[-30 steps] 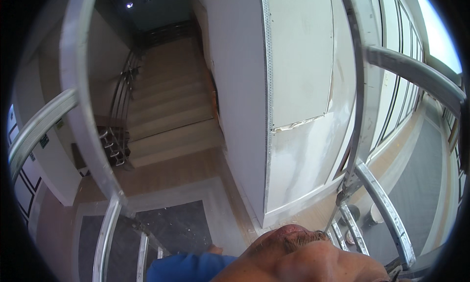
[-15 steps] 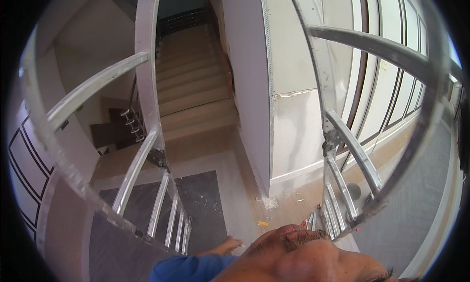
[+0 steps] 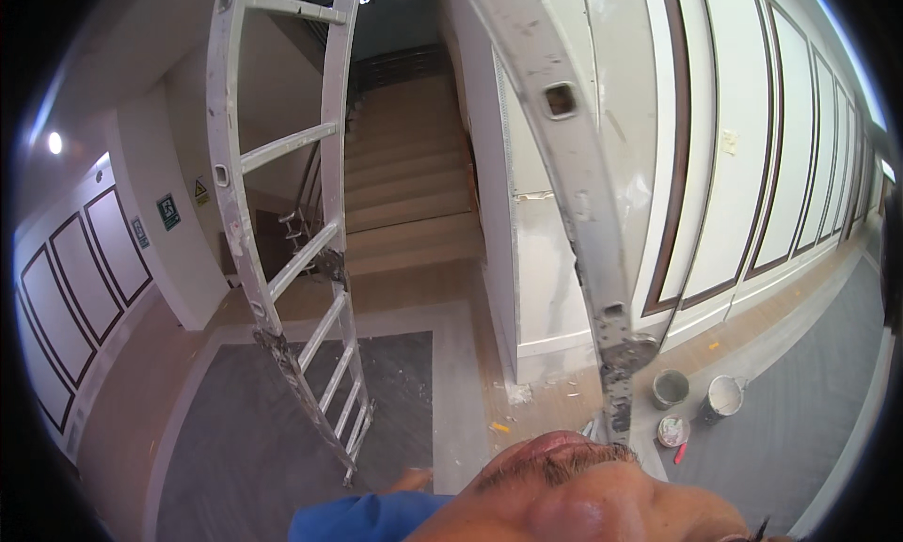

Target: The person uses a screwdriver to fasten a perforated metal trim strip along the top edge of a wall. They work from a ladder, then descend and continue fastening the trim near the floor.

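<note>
Under the blue sleeve at the lower edge, only a small part of my left hand point(image 3: 414, 480) shows. Its fingers are hidden or too blurred to read, and I cannot tell whether it touches anything. My right hand is out of view. Beyond the left hand stands one paint-spattered aluminium ladder section point(image 3: 223, 138), its rungs facing me and its foot on dark floor covering. To the right, a second ladder section point(image 3: 583, 166) appears nearly edge-on, with a round hinge joint point(image 3: 630, 352) low on its rail.
A staircase point(image 3: 404, 157) rises ahead beside a wall corner point(image 3: 503, 288). At the right, a dark bucket point(image 3: 671, 388), a white bucket point(image 3: 723, 397), a small tub point(image 3: 673, 431) and a red-handled tool point(image 3: 680, 454) stand or lie on the floor. Panelled walls point(image 3: 743, 166) line the right side.
The ladder sections look different: the left one shows more fully, and the right one has turned nearly edge-on. The buckets now show openly. My left hand sits lower and further left.
</note>
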{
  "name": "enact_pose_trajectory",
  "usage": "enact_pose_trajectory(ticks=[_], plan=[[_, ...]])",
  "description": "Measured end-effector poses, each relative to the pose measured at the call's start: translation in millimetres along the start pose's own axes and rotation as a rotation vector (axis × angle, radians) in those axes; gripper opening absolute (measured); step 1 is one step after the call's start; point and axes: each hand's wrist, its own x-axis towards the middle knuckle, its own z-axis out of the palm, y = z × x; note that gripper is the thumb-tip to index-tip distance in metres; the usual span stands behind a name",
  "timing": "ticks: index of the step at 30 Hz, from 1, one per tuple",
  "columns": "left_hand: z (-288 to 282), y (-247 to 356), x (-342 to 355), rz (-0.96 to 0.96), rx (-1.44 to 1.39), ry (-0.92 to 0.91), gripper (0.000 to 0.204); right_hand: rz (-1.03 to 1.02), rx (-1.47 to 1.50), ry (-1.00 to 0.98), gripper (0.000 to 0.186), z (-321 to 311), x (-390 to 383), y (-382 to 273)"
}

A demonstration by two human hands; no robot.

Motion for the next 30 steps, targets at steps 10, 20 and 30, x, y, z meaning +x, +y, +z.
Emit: enact_pose_trajectory(ticks=[10, 20, 30], plan=[[191.8, -60.6, -201.3, -0.062, -0.025, -0.026, 0.035, 0.093, 0.115, -0.059, 0.038, -148.1, -189.2, 73.0], [198.2, -64.8, -290.9, 0.136, 0.009, 0.087, 0.035, 0.006, 0.100, -0.009, 0.035, -151.7, -264.6, 87.9], [134.6, -153.7, -335.9, -0.014, -0.048, 0.069, 0.028, -0.013, 0.132, 0.010, 0.032, -93.9, -324.0, 90.3]])
